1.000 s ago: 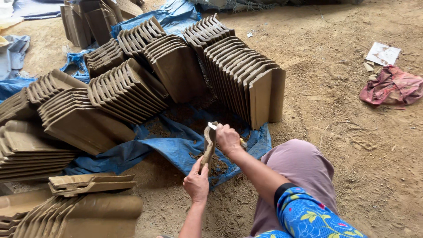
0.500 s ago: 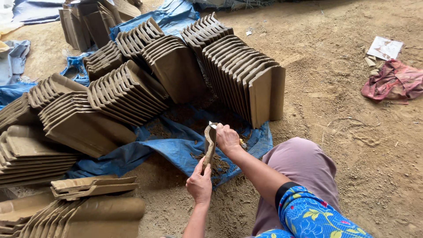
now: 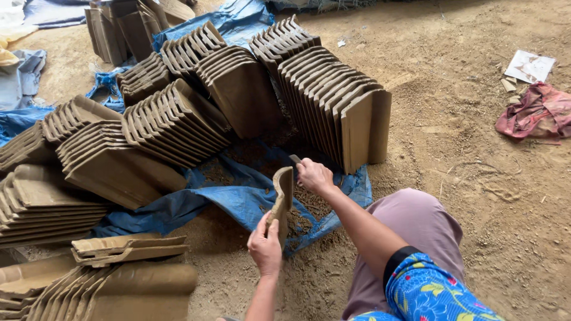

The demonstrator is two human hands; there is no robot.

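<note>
1. The left hand (image 3: 265,245) grips the lower end of a raw clay tile (image 3: 282,196), holding it on edge over the blue tarp (image 3: 238,199).
2. The right hand (image 3: 315,176) is clenched round a small tool (image 3: 294,159) at the tile's top edge; only a dark tip shows past the fist, so I can't tell what kind it is. It looks like trimming or scraping.
3. Under the tile, crumbs of clay (image 3: 306,208) lie scattered on the tarp, which I take for shavings from tiles already worked.
4. How far along: many tiles stand in leaning rows (image 3: 333,101) just beyond the hands, and more rows (image 3: 172,125) lean to the left. Whether those are the finished ones I can't tell from here.
5. By the left hand, low in view, a flatter stack (image 3: 128,249) lies on the ground, with other piles (image 3: 41,202) further left. If these wait their turn, a good deal is left; only one tile is in hand.
6. Off to the right, well apart, a red cloth (image 3: 532,113) and a scrap of paper (image 3: 529,65) lie on the dirt floor (image 3: 476,178).
</note>
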